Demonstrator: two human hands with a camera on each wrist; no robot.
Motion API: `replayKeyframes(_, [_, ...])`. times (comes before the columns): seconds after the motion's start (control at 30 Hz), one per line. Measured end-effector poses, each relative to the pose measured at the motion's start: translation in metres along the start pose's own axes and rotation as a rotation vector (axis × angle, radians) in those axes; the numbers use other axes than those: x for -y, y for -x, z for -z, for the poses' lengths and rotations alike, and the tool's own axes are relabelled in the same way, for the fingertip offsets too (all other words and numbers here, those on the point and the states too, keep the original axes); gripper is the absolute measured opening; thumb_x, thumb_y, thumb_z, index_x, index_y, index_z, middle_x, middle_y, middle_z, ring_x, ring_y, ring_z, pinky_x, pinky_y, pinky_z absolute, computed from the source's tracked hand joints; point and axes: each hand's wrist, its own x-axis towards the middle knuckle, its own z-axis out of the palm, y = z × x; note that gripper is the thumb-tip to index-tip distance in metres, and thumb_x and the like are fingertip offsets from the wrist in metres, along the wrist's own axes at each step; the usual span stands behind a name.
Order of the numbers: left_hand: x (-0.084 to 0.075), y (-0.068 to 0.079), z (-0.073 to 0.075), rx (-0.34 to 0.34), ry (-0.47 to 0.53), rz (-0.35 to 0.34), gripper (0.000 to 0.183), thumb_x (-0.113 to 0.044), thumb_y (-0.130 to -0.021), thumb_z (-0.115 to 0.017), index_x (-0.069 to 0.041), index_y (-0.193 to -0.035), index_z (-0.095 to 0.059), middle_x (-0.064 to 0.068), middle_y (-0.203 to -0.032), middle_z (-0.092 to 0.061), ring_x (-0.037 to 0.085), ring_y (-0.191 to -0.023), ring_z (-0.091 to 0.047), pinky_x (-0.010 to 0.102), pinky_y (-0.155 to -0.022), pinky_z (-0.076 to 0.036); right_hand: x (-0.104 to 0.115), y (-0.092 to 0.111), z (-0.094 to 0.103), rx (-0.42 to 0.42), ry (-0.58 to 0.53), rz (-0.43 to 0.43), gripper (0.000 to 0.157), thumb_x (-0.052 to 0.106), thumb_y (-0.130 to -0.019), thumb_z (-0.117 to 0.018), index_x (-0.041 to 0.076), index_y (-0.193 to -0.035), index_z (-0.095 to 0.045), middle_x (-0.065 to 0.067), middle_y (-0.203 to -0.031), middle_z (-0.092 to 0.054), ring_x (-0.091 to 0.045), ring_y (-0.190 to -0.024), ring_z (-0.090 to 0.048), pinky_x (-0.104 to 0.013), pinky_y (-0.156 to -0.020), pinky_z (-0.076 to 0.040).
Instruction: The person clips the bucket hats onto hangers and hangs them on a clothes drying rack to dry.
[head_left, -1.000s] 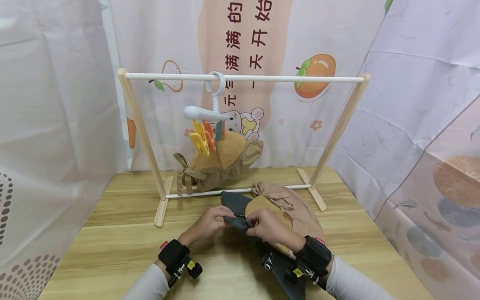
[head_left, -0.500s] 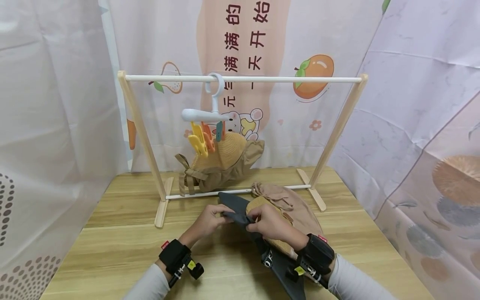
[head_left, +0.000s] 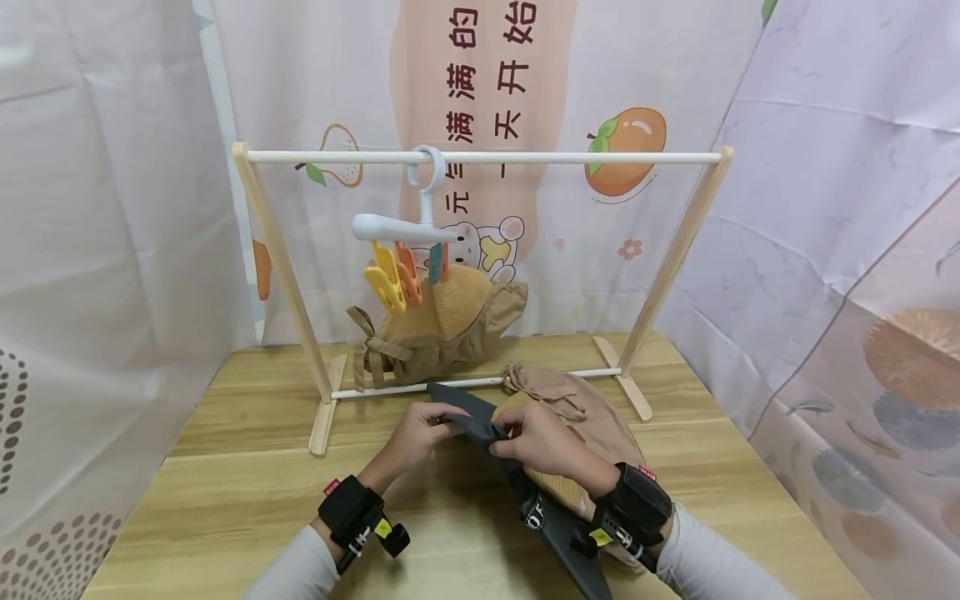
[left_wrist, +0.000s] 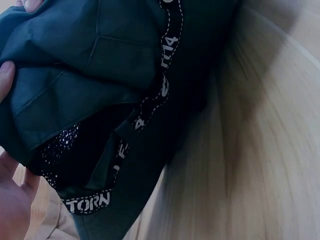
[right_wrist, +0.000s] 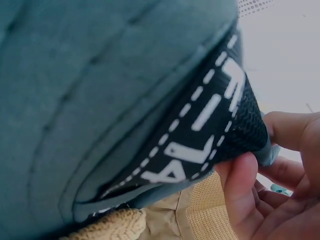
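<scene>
A dark grey-green bucket hat [head_left: 558, 533] is tilted up off the tabletop between my two hands. My left hand [head_left: 420, 429] pinches its edge from the left, thumb against the cloth. On the other side, my right hand [head_left: 540, 437] grips the same fold with curled fingers. White-lettered black trim [left_wrist: 167, 65] runs round the hat in the left wrist view, and the right wrist view shows this band [right_wrist: 200, 130] close up, with fingers pinching its end. Partly behind the dark hat and my right hand lies a pinkish-beige sun hat [head_left: 607, 425] with a straw crown.
A wooden rack [head_left: 675, 258] with a white top rail stands across the table. From the rail hangs a pale blue hanger [head_left: 401, 229] with yellow, orange and teal clips [head_left: 386, 279]. Behind them sits a straw hat [head_left: 457, 300] with a brown brim and bow.
Both hands keep hold of the dark hat. Its far tip and my left hand have shifted slightly left and up. The hanger has swung a little to the left.
</scene>
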Motion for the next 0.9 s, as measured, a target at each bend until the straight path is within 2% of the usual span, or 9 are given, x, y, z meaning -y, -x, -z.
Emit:
replayKeyframes(0.1, [-0.001,-0.001,0.001,-0.01,0.017,-0.001,0.012,-0.003,-0.086,-0.063,0.0,-0.094,-0.071,0.021,-0.095,-0.07,0.015,-0.087,-0.062,0.027,-0.076,-0.051,0.002,0.0,0.002,0.006,-0.019,-0.004,0.003,0.016,-0.082,-0.068,0.013,-0.084,-0.069,-0.002,-0.067,-0.063,-0.012,-0.046,-0.052,-0.026,-0.044,-0.045])
replayKeyframes(0.37, [-0.01,-0.002,0.001,-0.052,0.007,-0.04,0.012,-0.002,-0.086,-0.062,0.0,-0.095,-0.07,0.021,-0.097,-0.069,0.017,-0.088,-0.063,0.026,-0.073,-0.053,0.007,-0.002,0.007,0.022,-0.06,0.033,0.006,0.013,-0.084,-0.066,0.012,-0.088,-0.07,-0.003,-0.066,-0.062,-0.012,-0.047,-0.051,-0.025,-0.045,-0.044])
replayKeyframes(0.6, [-0.019,-0.003,0.003,-0.099,-0.019,-0.08,0.012,-0.006,-0.087,-0.062,-0.002,-0.095,-0.07,0.02,-0.093,-0.07,0.017,-0.075,-0.062,0.028,-0.063,-0.051,0.011,-0.005,0.01,0.002,-0.064,0.043,0.008,0.011,-0.084,-0.065,0.012,-0.09,-0.07,-0.003,-0.063,-0.06,-0.011,-0.046,-0.047,-0.024,-0.045,-0.041])
replayKeyframes(0.7, [-0.022,-0.003,0.005,-0.11,-0.028,-0.104,0.013,-0.006,-0.087,-0.062,0.0,-0.095,-0.07,0.021,-0.094,-0.069,0.017,-0.077,-0.063,0.029,-0.063,-0.052,0.013,-0.006,0.011,-0.002,-0.08,0.056,0.007,0.011,-0.083,-0.065,0.011,-0.089,-0.07,-0.003,-0.063,-0.06,-0.011,-0.046,-0.047,-0.024,-0.044,-0.04])
replayKeyframes(0.8, [-0.025,-0.004,0.006,-0.116,-0.03,-0.117,0.014,-0.005,-0.086,-0.063,0.003,-0.096,-0.069,0.023,-0.097,-0.069,0.016,-0.084,-0.065,0.027,-0.066,-0.053,0.014,-0.008,0.012,-0.016,-0.076,0.071,0.007,0.01,-0.083,-0.066,0.011,-0.089,-0.07,-0.003,-0.064,-0.06,-0.011,-0.048,-0.047,-0.024,-0.046,-0.039])
replayKeyframes(0.9, [-0.028,-0.004,0.007,-0.124,-0.037,-0.126,0.014,-0.004,-0.086,-0.063,0.004,-0.096,-0.069,0.024,-0.096,-0.069,0.015,-0.082,-0.065,0.023,-0.065,-0.052,0.015,-0.009,0.013,-0.028,-0.067,0.085,0.007,0.012,-0.082,-0.067,0.012,-0.089,-0.07,-0.004,-0.068,-0.061,-0.012,-0.053,-0.048,-0.024,-0.05,-0.039])
